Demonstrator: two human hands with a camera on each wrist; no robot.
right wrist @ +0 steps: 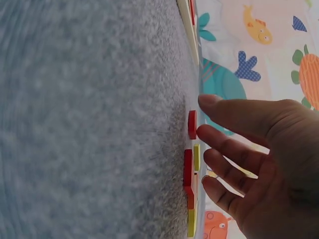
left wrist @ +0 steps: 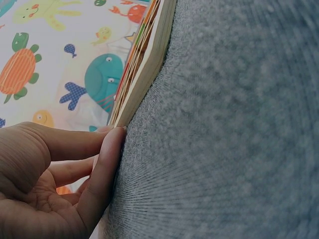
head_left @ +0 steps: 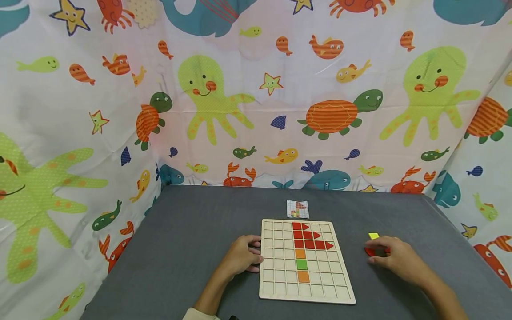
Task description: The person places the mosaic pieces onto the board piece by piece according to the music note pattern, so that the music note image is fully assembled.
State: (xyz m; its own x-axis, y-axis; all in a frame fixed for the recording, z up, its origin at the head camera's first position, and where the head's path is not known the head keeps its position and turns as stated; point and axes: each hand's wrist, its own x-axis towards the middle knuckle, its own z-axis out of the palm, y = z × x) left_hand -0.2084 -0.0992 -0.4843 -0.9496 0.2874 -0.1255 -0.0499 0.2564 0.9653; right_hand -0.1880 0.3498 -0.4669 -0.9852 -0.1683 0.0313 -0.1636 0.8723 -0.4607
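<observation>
A wooden grid board (head_left: 280,266) lies flat on the grey table. Red squares and triangles (head_left: 310,244) fill parts of its three upper rows. Below them, an orange square (head_left: 300,254), a green square (head_left: 302,265) and a second orange square (head_left: 303,276) form a column. At the board's left edge, my left hand (head_left: 242,255) pinches the rim between thumb and finger (left wrist: 107,159). My right hand (head_left: 402,260) hovers at loose pieces right of the board, fingers loosely bent. Its fingertips are close to a red piece (right wrist: 192,124), with nothing between them.
A small printed card (head_left: 298,209) with a coloured grid pattern lies just behind the board. Next to the right hand are a yellow piece (head_left: 374,236) and another red piece (right wrist: 188,167). Sea-animal curtains (head_left: 248,111) close off the table's back and sides.
</observation>
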